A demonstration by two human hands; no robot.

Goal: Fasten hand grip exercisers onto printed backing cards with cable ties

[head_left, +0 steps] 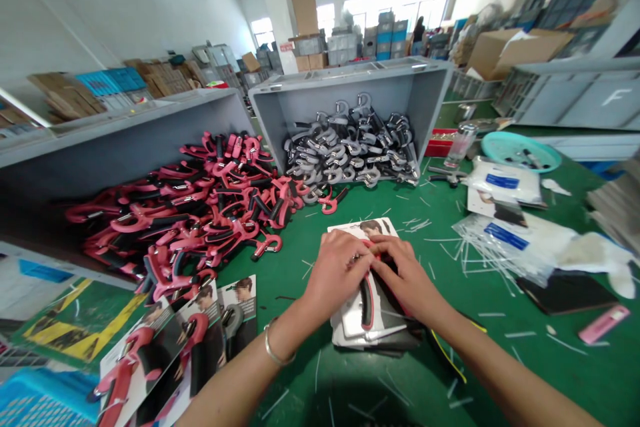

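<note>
My left hand (343, 257) and my right hand (400, 270) meet over a stack of printed cards (350, 330) on the green table. Both are closed, fingertips together, around the upper part of a hooked hand tool with a red-and-black handle (367, 303) lying on the top card. The fingers cover its head, and whether they also pinch a thin tie cannot be seen. Partly under my right forearm lies a pair of yellow-handled cutters (447, 353). To the left, several cards with tools (193, 347) mounted on them overlap.
Red hooked tools (200, 207) spill from a tipped grey crate (120, 120); grey ones (350, 147) fill another crate (430, 100). At right are white ties (480, 257), plastic bags (505, 180), a turquoise plate (500, 147) and a pink marker (604, 324). Loose tie pieces litter the table.
</note>
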